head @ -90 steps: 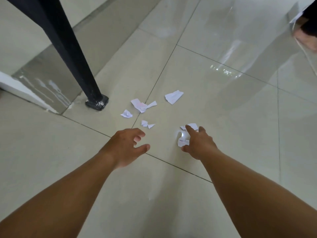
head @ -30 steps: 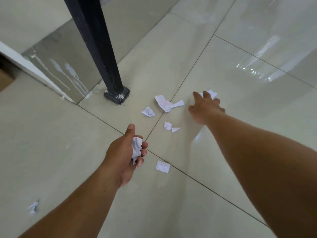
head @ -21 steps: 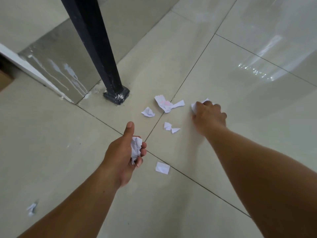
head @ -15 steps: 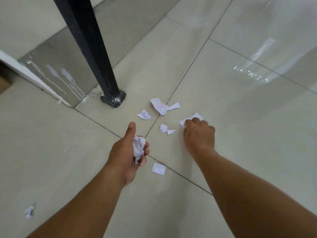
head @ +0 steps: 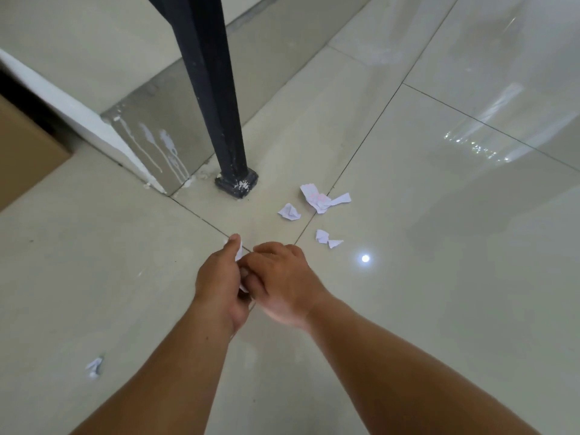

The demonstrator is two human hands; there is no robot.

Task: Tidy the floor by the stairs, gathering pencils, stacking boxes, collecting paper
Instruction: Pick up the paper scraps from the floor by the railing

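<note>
My left hand (head: 216,277) grips a wad of crumpled white paper (head: 239,251) that shows beside its thumb. My right hand (head: 282,277) is pressed against it, fingers curled into the left palm with a paper scrap; most of that scrap is hidden between the hands. On the tiled floor beyond lie a larger torn piece with pink marks (head: 317,197), a small crumpled scrap (head: 289,211) and two tiny scraps (head: 322,236). Another scrap (head: 94,367) lies at the lower left.
A black metal post (head: 213,89) stands on its base (head: 237,183) just left of the scraps. A white-edged step (head: 78,117) runs along the left, with a brown cardboard box (head: 22,152) at the far left edge. Glossy tiles stretch to the right.
My right hand took a scrap from the far floor and drew back to my left hand, which keeps holding the wad. The scrap near my left hand is now hidden under the hands.
</note>
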